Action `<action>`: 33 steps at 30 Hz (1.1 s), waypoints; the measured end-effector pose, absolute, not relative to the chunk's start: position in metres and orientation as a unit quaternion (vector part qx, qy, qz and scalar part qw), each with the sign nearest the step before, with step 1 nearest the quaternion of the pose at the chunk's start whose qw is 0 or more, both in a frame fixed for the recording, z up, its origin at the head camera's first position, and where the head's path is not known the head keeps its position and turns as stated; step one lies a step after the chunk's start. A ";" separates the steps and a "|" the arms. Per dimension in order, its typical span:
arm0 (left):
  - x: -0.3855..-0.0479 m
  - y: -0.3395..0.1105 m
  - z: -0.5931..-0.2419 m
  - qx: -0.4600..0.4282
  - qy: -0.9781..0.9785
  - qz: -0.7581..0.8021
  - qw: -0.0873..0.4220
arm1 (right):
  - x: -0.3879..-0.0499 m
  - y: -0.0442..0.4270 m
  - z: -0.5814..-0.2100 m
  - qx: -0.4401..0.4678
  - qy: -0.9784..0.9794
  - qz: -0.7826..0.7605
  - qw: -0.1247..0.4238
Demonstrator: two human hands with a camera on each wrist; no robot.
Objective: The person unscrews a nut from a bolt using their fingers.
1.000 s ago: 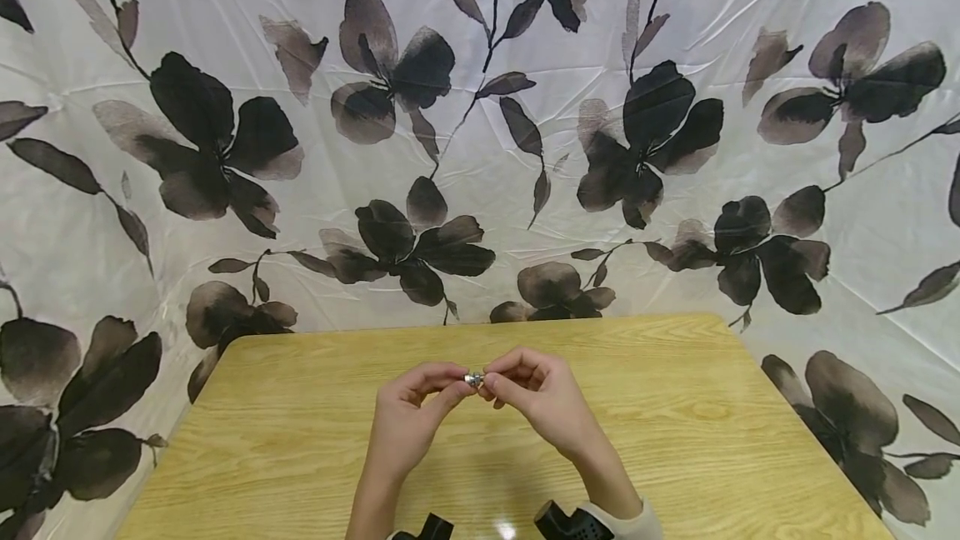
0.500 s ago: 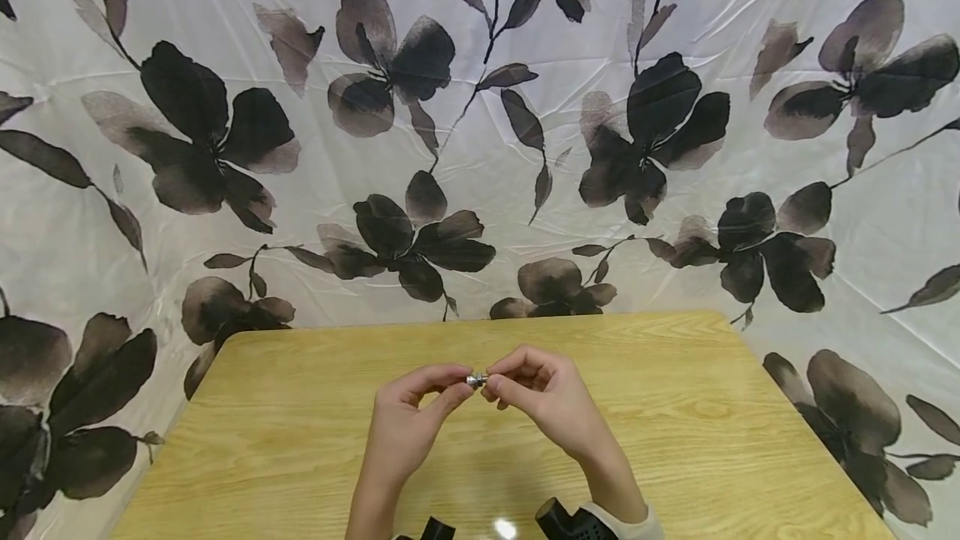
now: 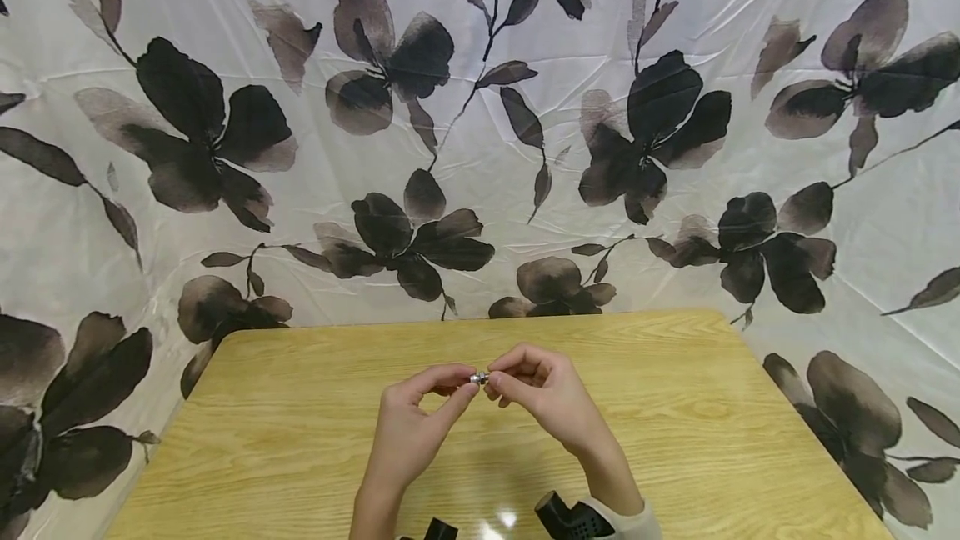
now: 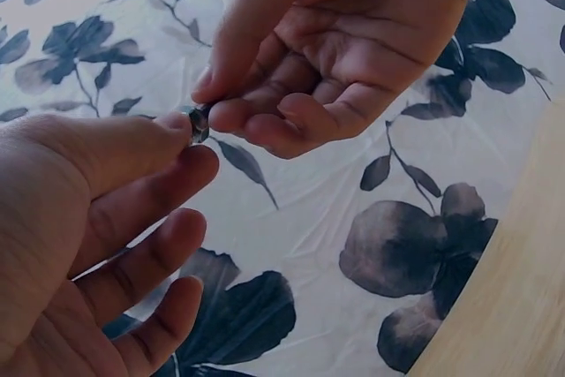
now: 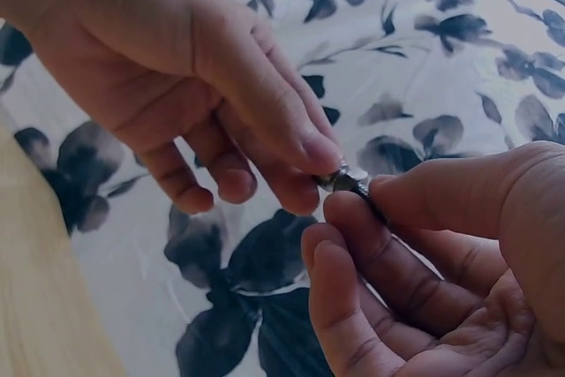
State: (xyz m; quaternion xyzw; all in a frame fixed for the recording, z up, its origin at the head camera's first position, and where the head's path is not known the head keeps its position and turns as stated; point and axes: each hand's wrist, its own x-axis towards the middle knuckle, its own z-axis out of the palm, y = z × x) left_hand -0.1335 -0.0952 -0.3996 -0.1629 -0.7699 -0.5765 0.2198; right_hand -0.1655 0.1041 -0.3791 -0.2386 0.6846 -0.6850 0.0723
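A small shiny metal bolt [image 3: 479, 378], apparently with a nut on it, is held level between both hands over the table. My left hand [image 3: 411, 423] pinches its left end with thumb and index finger. From the other side, my right hand [image 3: 547, 400] pinches the right end between thumb and fingertips. The right wrist view shows the bright faceted part of the bolt [image 5: 349, 179] and a dark shank running into the right fingers. Fingertips hide both ends. In the left wrist view, the left hand's other fingers [image 4: 146, 253] are spread apart, away from the metal.
The yellow wood-grain table [image 3: 300, 440] lies beneath the hands. Behind it hangs a white cloth [image 3: 480, 148] with dark flower prints. Black devices [image 3: 573, 519] are strapped at both wrists, near the front edge of the view.
The left hand and the bolt have shifted slightly right, and the left thumb has moved a little along the metal. Both hands keep their pinch. The head view has tilted slightly.
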 end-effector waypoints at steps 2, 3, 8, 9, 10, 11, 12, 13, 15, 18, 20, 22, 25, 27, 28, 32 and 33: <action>-0.134 -0.095 -0.401 -0.164 -0.772 -0.575 0.216 | -0.166 0.105 -0.381 -0.236 0.685 -0.685 0.075; -0.135 -0.095 -0.402 -0.166 -0.772 -0.575 0.215 | -0.167 0.106 -0.381 -0.235 0.685 -0.685 0.077; -0.137 -0.096 -0.405 -0.171 -0.773 -0.571 0.219 | -0.169 0.106 -0.383 -0.237 0.699 -0.669 0.085; -0.137 -0.097 -0.405 -0.172 -0.774 -0.569 0.219 | -0.170 0.106 -0.384 -0.239 0.705 -0.663 0.086; -0.137 -0.097 -0.405 -0.173 -0.776 -0.566 0.220 | -0.171 0.106 -0.384 -0.239 0.710 -0.656 0.088; -0.137 -0.098 -0.405 -0.173 -0.778 -0.563 0.220 | -0.171 0.106 -0.384 -0.238 0.716 -0.650 0.089; -0.138 -0.098 -0.405 -0.174 -0.780 -0.560 0.220 | -0.172 0.106 -0.384 -0.234 0.723 -0.644 0.090; -0.138 -0.099 -0.405 -0.174 -0.781 -0.557 0.221 | -0.172 0.106 -0.384 -0.230 0.729 -0.639 0.089; -0.139 -0.099 -0.405 -0.175 -0.784 -0.552 0.223 | -0.173 0.107 -0.384 -0.221 0.741 -0.629 0.088; -0.140 -0.099 -0.406 -0.180 -0.785 -0.547 0.227 | -0.173 0.108 -0.384 -0.210 0.751 -0.620 0.087; -0.139 -0.099 -0.406 -0.185 -0.786 -0.543 0.230 | -0.174 0.108 -0.384 -0.210 0.755 -0.615 0.087; -0.139 -0.099 -0.406 -0.192 -0.787 -0.539 0.232 | -0.174 0.108 -0.383 -0.211 0.755 -0.615 0.088; -0.140 -0.099 -0.406 -0.194 -0.789 -0.534 0.233 | -0.175 0.108 -0.383 -0.209 0.755 -0.615 0.091; -0.141 -0.099 -0.406 -0.194 -0.790 -0.531 0.235 | -0.176 0.107 -0.384 -0.209 0.755 -0.615 0.092; -0.142 -0.098 -0.406 -0.194 -0.791 -0.530 0.237 | -0.177 0.107 -0.384 -0.209 0.754 -0.616 0.092; -0.141 -0.097 -0.406 -0.191 -0.793 -0.528 0.236 | -0.178 0.108 -0.385 -0.211 0.747 -0.623 0.101; -0.141 -0.097 -0.406 -0.189 -0.794 -0.528 0.234 | -0.178 0.109 -0.386 -0.211 0.743 -0.627 0.107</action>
